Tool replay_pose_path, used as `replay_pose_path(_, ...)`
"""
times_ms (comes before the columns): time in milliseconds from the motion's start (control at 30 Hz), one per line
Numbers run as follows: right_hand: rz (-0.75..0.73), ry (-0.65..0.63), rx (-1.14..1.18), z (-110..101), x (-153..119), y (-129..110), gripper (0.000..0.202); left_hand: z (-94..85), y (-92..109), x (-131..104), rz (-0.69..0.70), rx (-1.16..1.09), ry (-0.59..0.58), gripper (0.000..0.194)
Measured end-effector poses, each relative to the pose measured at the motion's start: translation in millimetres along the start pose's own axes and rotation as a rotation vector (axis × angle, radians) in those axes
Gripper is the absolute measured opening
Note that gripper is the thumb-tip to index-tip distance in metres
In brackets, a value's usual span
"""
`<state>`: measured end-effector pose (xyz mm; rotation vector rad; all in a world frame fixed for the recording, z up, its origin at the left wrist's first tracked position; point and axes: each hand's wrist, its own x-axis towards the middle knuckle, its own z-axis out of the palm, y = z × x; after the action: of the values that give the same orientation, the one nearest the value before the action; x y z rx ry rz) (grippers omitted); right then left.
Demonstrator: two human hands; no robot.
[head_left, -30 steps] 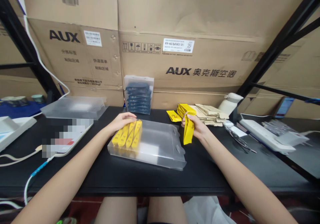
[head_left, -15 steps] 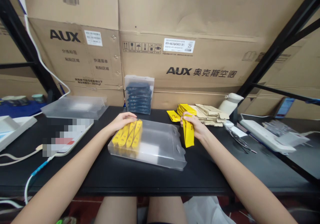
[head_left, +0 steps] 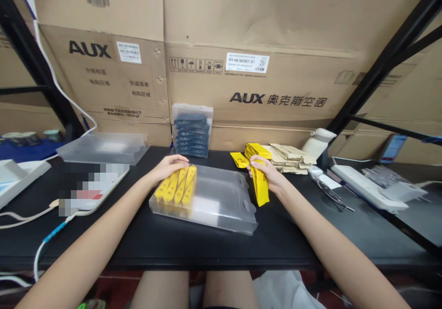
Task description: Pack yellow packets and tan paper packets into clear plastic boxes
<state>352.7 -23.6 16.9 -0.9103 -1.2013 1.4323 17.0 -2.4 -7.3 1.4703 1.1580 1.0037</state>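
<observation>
A clear plastic box (head_left: 221, 196) lies flat on the black table, its flapped end at the right. Inside its left end, several yellow packets (head_left: 175, 187) stand in a row. My left hand (head_left: 172, 167) is curled over the box's far left corner and grips it there. To the right of the box, my right hand (head_left: 267, 173) pinches the top of a single yellow packet (head_left: 261, 189), which hangs slightly tilted beside the flaps. Behind that hand lie loose yellow packets (head_left: 257, 151) next to a stack of tan paper packets (head_left: 290, 157).
A clear box of dark packets (head_left: 191, 131) stands against the cardboard. Another clear box (head_left: 103, 148) lies at the back left, near a phone (head_left: 103, 194) with a cable. At right are a white bottle (head_left: 317, 144), glasses (head_left: 331, 194) and a white power strip (head_left: 369, 187).
The yellow packet in my right hand has tilted a little, its lower end shifting slightly right and down. My left hand and the box have stayed put.
</observation>
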Motion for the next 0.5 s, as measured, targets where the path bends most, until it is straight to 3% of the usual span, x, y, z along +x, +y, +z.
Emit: replay_pose_path(500,-0.004,-0.07,0.003,0.1,-1.0,1.9,0.034,0.5,2.4,-1.2,0.001,0.014,0.001,0.036)
